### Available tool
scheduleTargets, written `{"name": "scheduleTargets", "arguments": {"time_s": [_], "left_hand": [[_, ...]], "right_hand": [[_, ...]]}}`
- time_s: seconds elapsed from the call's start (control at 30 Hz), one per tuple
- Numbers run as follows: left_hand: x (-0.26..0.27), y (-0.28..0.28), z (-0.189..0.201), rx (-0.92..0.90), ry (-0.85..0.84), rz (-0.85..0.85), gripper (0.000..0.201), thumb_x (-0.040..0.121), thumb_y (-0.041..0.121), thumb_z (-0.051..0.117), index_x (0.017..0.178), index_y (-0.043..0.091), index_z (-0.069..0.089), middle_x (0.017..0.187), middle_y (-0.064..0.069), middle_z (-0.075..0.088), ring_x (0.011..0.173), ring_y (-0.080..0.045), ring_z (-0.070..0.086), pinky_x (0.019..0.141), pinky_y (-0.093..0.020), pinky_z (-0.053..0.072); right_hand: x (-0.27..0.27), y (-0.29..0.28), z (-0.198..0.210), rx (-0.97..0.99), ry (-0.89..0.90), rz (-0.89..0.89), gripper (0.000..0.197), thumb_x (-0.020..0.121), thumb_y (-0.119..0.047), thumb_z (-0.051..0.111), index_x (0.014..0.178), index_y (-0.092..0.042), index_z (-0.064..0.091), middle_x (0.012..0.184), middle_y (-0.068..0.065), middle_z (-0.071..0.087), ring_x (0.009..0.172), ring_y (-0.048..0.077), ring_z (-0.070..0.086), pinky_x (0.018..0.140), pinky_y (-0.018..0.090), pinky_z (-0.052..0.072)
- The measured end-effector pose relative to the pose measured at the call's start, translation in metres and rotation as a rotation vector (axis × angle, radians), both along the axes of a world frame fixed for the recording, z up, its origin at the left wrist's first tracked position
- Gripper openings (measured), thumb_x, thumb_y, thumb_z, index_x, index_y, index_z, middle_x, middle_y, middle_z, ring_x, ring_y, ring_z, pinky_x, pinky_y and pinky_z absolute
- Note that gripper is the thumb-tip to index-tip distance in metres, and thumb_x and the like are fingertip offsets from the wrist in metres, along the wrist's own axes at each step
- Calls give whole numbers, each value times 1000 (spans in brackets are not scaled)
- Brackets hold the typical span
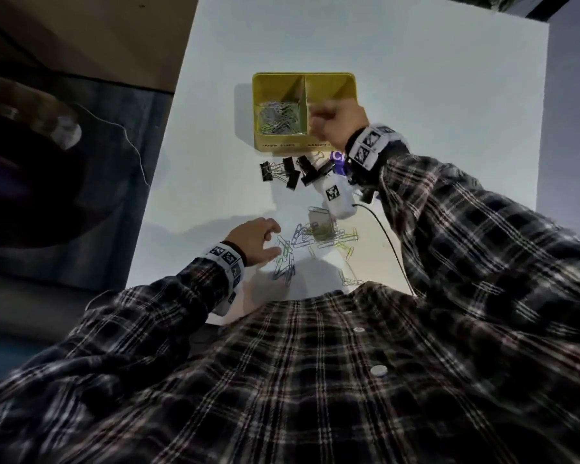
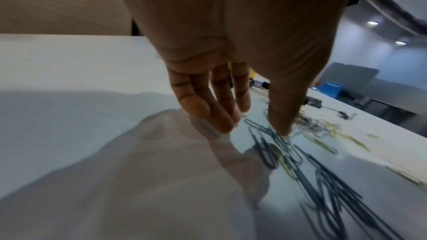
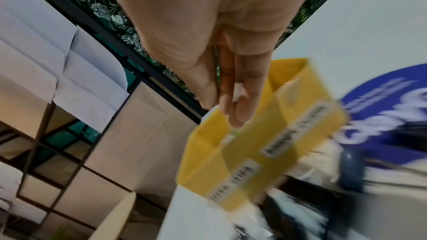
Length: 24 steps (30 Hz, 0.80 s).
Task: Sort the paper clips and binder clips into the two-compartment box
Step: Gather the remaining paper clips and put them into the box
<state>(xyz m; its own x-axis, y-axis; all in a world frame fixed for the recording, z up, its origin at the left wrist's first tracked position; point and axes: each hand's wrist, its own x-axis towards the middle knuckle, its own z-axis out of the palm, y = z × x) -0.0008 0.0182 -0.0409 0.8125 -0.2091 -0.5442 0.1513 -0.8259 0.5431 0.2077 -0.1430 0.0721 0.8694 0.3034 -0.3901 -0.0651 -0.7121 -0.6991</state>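
Observation:
The yellow two-compartment box [image 1: 303, 76] [image 3: 254, 161] stands mid-table. Its left compartment holds several paper clips [image 1: 278, 120]; the right one looks bare. My right hand [image 1: 318, 123] [image 3: 226, 114] hovers over the box near the divider, fingers straight and pointing down, thumb alongside, nothing visible between them. Several black binder clips [image 1: 292, 172] lie just in front of the box. Loose coloured paper clips [image 1: 315, 239] [image 2: 300, 152] are scattered nearer me. My left hand [image 1: 275, 242] [image 2: 254, 129] hangs over their left end, fingers loosely spread, thumb tip touching the clips.
A white tagged device [image 1: 337, 195] with a black cable [image 1: 389, 242] lies between the binder clips and the paper clips. A blue round sticker [image 1: 339, 160] [image 3: 381, 116] sits right of the binder clips. The table's left edge [image 1: 154, 195] drops to a dark floor.

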Motion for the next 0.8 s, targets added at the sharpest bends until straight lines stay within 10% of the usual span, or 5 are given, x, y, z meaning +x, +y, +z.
{"name": "scheduleTargets", "arguments": {"time_s": [0.17, 0.5, 0.8], "left_hand": [[0, -18, -1, 41, 0, -193, 73, 70, 34, 79, 132, 19, 42, 122, -5, 49, 105, -24, 54, 87, -34, 45], [10, -65, 2, -47, -110, -92, 23, 91, 19, 58, 114, 20, 56, 102, -3, 58, 90, -21, 58, 83, -33, 50], [13, -60, 20, 239, -63, -119, 47, 74, 66, 61, 93, 25, 46, 98, 4, 59, 82, -21, 59, 68, -32, 46]], "right_hand": [[-68, -78, -27, -209, 100, 56, 13, 87, -18, 61, 91, -20, 73, 90, 0, 71, 81, 18, 65, 72, 19, 50], [-176, -171, -69, -638, 479, 364, 18, 75, -30, 70, 83, -14, 73, 87, 3, 74, 82, 24, 70, 74, 37, 60], [-175, -126, -84, -477, 358, 359, 23, 78, -27, 74, 95, -11, 72, 99, 1, 70, 92, 22, 65, 83, 32, 56]]}}
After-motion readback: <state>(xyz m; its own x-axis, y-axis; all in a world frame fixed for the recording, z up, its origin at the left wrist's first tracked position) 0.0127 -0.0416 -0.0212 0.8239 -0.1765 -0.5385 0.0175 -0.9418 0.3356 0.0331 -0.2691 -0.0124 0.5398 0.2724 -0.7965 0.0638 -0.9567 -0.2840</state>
